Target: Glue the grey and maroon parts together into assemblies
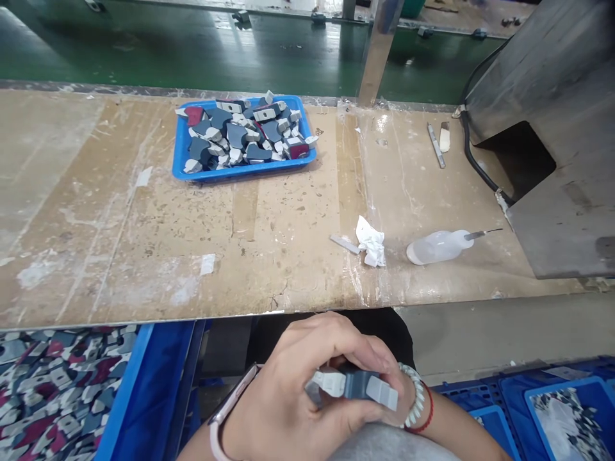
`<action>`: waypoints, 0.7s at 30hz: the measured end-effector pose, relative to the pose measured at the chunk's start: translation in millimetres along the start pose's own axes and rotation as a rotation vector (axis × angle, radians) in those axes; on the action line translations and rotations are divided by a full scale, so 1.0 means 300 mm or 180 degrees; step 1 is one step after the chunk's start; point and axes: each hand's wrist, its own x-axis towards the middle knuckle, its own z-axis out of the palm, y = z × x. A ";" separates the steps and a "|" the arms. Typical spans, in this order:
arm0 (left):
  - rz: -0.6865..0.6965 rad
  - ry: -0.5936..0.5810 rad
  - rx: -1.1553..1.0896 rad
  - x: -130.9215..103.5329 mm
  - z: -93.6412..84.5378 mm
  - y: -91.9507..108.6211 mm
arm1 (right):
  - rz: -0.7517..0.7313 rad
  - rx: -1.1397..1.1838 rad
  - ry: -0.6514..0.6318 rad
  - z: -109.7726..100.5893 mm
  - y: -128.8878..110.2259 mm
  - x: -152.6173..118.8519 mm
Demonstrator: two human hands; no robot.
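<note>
A small dark blue-grey and light grey plastic part [358,386] is held near the bottom middle, below the table's front edge. My left hand [307,384], with a watch on its wrist, curls its fingers and thumb around the part. My right hand [391,378], with a beaded bracelet and a red cord at its wrist, is mostly hidden behind the left one. Its fingers cannot be made out. On the table [288,256] stands a blue tray [245,171] heaped with similar grey, white and dark red parts.
Right of centre lie a crumpled white tissue [371,242], a grey strip [344,244] and a plastic bottle with a needle tip [439,247]. A pen-like tool [435,145] lies near a metal housing [567,237]. Blue bins [144,390] of parts flank below; a green conveyor [192,51] runs behind.
</note>
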 end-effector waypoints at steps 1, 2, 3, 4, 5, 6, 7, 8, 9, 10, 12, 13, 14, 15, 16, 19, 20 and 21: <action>-0.0041 0.0008 -0.0015 -0.001 0.000 -0.001 | -0.0056 0.0049 0.0051 0.006 -0.005 0.006; -0.0077 0.0015 -0.0037 -0.001 0.001 -0.002 | -0.0101 0.0082 0.0096 0.011 -0.008 0.011; -0.0101 0.0032 -0.0083 -0.001 0.002 -0.003 | -0.0130 0.0104 0.0129 0.015 -0.010 0.014; -0.0118 0.0040 -0.0139 -0.001 0.003 -0.005 | -0.0133 0.0119 0.0157 0.017 -0.010 0.015; -0.0140 0.0059 -0.0206 0.000 0.003 -0.006 | -0.0126 0.0129 0.0170 0.018 -0.008 0.015; -0.0169 0.0076 -0.0271 0.001 0.004 -0.008 | -0.0113 0.0139 0.0179 0.018 -0.004 0.014; -0.0198 0.0094 -0.0319 0.002 0.004 -0.011 | -0.0097 0.0151 0.0194 0.017 0.001 0.012; -0.0227 0.0102 -0.0355 0.003 0.003 -0.013 | -0.0084 0.0166 0.0202 0.016 0.006 0.010; -0.0265 0.0110 -0.0373 0.003 0.001 -0.015 | -0.0077 0.0185 0.0207 0.015 0.011 0.008; -0.0301 0.0112 -0.0379 0.004 -0.001 -0.017 | -0.0079 0.0203 0.0208 0.014 0.014 0.006; -0.0303 0.0093 -0.0417 0.003 -0.005 -0.020 | -0.0079 0.0223 0.0189 0.014 0.016 0.004; -0.0279 0.0077 -0.0435 0.002 -0.007 -0.020 | -0.0071 0.0211 0.0162 0.013 0.015 0.004; -0.0243 0.0059 -0.0433 0.000 -0.008 -0.021 | -0.0053 0.0182 0.0138 0.012 0.013 0.003; -0.0183 0.0052 -0.0410 -0.001 -0.007 -0.021 | -0.0025 0.0141 0.0122 0.011 0.010 0.004; -0.0111 0.0072 -0.0373 -0.001 -0.005 -0.021 | 0.0009 0.0094 0.0112 0.009 0.006 0.005; 0.0112 0.0237 -0.0194 0.001 0.006 -0.022 | 0.0101 -0.0046 0.0067 0.003 -0.002 0.011; 0.0211 0.0281 -0.0163 0.002 0.010 -0.023 | 0.0120 -0.0097 0.0042 0.001 -0.003 0.014; 0.0303 0.0310 -0.0155 0.005 0.013 -0.024 | 0.0159 -0.0172 0.0009 0.000 -0.001 0.016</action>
